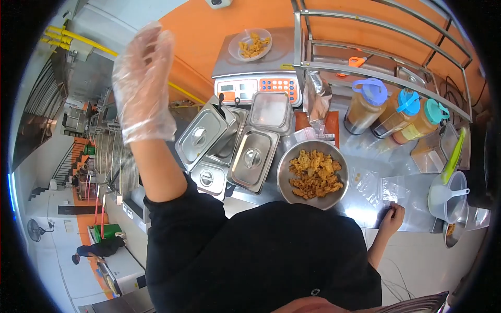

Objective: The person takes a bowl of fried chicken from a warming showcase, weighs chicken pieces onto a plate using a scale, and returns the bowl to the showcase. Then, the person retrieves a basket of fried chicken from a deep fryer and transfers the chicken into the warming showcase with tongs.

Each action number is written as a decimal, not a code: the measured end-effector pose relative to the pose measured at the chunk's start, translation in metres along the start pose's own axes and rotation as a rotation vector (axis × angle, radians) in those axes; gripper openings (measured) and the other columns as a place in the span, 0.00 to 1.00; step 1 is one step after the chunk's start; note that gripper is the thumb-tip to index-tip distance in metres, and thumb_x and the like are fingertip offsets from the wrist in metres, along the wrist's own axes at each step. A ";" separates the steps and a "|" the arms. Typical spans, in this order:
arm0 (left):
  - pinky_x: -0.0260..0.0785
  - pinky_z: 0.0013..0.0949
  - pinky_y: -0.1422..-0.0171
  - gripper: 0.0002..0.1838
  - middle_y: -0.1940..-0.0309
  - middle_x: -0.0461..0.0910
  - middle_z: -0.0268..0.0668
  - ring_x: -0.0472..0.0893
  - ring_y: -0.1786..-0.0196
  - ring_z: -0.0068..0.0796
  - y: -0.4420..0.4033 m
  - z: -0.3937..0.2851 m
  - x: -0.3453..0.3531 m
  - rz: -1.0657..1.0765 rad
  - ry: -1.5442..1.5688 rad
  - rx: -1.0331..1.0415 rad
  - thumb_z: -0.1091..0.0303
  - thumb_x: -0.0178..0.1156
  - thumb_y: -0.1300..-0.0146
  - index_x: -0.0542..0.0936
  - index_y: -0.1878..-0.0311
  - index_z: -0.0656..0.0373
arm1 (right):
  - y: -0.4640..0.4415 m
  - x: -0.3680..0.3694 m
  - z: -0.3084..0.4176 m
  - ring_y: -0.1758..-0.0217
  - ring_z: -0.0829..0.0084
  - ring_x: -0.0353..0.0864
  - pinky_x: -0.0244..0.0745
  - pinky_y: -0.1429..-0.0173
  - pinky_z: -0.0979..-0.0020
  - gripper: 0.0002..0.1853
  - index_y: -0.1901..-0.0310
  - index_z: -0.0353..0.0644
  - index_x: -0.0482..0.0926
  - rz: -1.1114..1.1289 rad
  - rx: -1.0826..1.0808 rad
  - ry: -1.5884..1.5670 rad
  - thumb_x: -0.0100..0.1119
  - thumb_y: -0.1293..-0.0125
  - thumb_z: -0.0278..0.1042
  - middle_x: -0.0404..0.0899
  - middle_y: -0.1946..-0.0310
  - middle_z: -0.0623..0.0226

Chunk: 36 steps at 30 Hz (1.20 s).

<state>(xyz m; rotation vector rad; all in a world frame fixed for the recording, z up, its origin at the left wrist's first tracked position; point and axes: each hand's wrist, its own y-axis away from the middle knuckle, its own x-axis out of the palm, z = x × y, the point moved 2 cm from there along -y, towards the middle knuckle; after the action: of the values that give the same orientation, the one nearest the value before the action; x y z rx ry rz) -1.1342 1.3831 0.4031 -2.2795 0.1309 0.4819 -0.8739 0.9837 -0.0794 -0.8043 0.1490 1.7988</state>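
My left hand (143, 83), in a clear plastic glove, is raised at the upper left, away from the counter. Its fingers are loosely extended and nothing shows in them. My right hand (392, 219) is bare and low at the counter's front edge. Its fingers are curled closed beside a small clear plastic bag (395, 189); whatever they grip is hidden. Between my arms, a steel bowl (282, 180) holds fried, crispy brown pieces (315, 175). Farther back, a clear plastic bowl (235, 48) with a few such pieces sits on a weighing scale (284, 86).
Lidded steel pans (254, 156) and a clear container (270, 112) crowd the left. Capped bottles (368, 107) stand at the back right under a metal rack (376, 70). A plastic jug (447, 195) stands far right. Another person (104, 248) works in the left background.
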 end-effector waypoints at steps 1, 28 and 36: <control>0.69 0.28 0.44 0.21 0.54 0.80 0.36 0.76 0.52 0.22 0.001 -0.001 -0.009 -0.017 -0.058 0.006 0.65 0.67 0.37 0.79 0.45 0.67 | 0.000 0.001 -0.001 0.59 0.60 0.78 0.73 0.53 0.64 0.10 0.64 0.35 0.79 0.010 0.013 0.003 0.48 0.45 0.17 0.77 0.66 0.58; 0.69 0.26 0.49 0.12 0.54 0.78 0.37 0.76 0.55 0.22 0.098 0.062 -0.247 -0.300 -0.264 -0.208 0.72 0.59 0.32 0.78 0.48 0.65 | -0.096 0.070 0.305 0.62 0.60 0.76 0.72 0.54 0.65 0.07 0.68 0.38 0.78 0.138 -0.716 -0.391 0.55 0.47 0.17 0.76 0.68 0.59; 0.65 0.24 0.50 0.10 0.58 0.75 0.33 0.72 0.58 0.20 0.106 0.194 -0.322 -0.400 -0.305 -0.268 0.70 0.58 0.30 0.78 0.50 0.62 | -0.138 0.226 0.474 0.63 0.77 0.70 0.67 0.57 0.74 0.22 0.43 0.45 0.70 0.757 0.008 -0.866 0.49 0.40 0.23 0.70 0.54 0.68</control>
<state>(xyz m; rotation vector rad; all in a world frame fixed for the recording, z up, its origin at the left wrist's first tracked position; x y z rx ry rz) -1.5153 1.4329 0.3333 -2.3725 -0.5619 0.6539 -1.0015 1.4390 0.1873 0.1411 -0.1332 2.6971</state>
